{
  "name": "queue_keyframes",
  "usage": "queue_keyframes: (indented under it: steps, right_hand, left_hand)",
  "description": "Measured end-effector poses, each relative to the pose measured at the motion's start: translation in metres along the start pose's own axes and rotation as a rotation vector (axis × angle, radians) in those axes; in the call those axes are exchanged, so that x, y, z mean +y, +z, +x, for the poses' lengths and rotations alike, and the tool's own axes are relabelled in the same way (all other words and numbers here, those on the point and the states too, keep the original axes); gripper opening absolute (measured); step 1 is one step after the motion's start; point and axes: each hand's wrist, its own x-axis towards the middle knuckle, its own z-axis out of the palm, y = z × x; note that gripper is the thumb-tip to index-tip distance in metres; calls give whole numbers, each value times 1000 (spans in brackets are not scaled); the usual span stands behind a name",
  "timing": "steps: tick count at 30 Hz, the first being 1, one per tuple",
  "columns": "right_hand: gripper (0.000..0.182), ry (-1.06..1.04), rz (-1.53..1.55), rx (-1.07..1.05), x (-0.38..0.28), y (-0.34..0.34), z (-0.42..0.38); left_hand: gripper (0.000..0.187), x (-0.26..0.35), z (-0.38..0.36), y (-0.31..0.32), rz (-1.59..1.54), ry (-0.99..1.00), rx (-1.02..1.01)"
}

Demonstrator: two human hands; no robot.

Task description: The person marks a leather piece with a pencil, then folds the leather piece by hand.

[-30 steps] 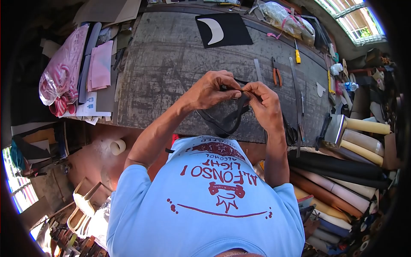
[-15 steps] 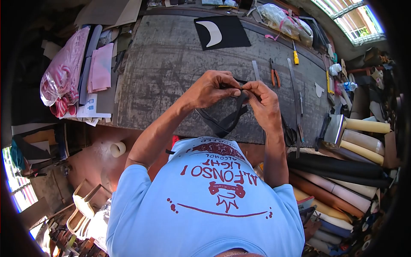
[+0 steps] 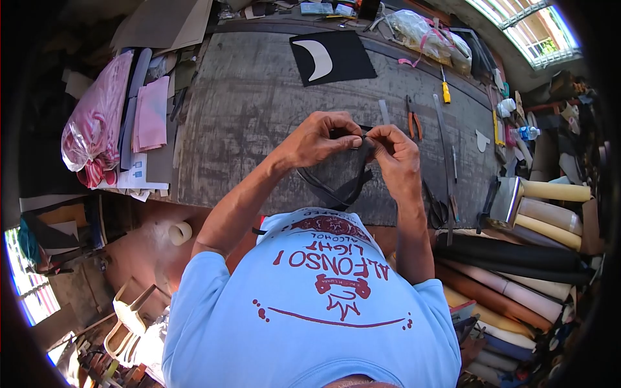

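A black mesh piece (image 3: pixel 331 173) with dark fabric edging hangs down between my hands, over the near part of the worktable (image 3: pixel 252 123). My left hand (image 3: pixel 326 137) pinches its upper edge with thumb and forefinger. Right beside it, my right hand (image 3: pixel 396 154) has its fingertips closed on the same edge. The fingertips almost meet, and they hide what lies between them. Beyond the hands lies a black sheet (image 3: pixel 356 61) bearing a white crescent-shaped piece (image 3: pixel 318 59).
Right of my hands lie orange-handled pliers (image 3: pixel 414 123), a yellow screwdriver (image 3: pixel 446 92), a long metal ruler (image 3: pixel 444 142) and scissors (image 3: pixel 437 210). A plastic-wrapped pink bundle (image 3: pixel 97 123) sits at the left edge. Rolls of material (image 3: pixel 511 258) are stacked at right.
Both hands keep their pinch on the mesh piece, with only slight finger movement. The whole view has shifted a little, and the mesh piece's lower end hangs slightly differently.
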Motion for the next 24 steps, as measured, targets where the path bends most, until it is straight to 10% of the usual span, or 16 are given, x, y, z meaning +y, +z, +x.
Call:
queue_keyframes:
  steps: [24]
  right_hand:
    - [29, -315, -219, 297, 8, 36, -13]
  left_hand:
    - [14, 6, -3, 11, 214, 65, 249]
